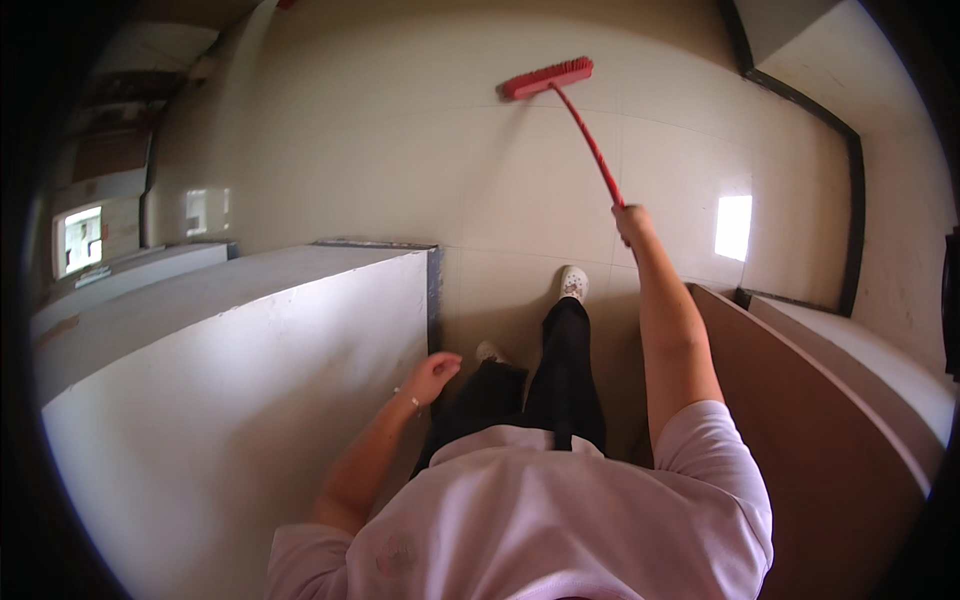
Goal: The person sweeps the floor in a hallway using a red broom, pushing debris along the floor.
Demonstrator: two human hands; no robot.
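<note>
My right hand (634,223) grips the red handle of a push broom (551,77), stretched out in front of me. The broom's wide red head lies on the pale tiled floor (525,180), with its bristles on the far side. My left hand (435,375) hangs beside my left leg, near the end of a white wall; its fingers are loosely curled and no object shows in them. A thin bracelet circles the left wrist.
A white wall (262,360) with a dark base strip runs along my left. At my right stands a brown door panel (795,390) in a doorway. Another wall (892,180) with a dark skirting bends round the far right. Furniture is dimly visible at the upper left.
</note>
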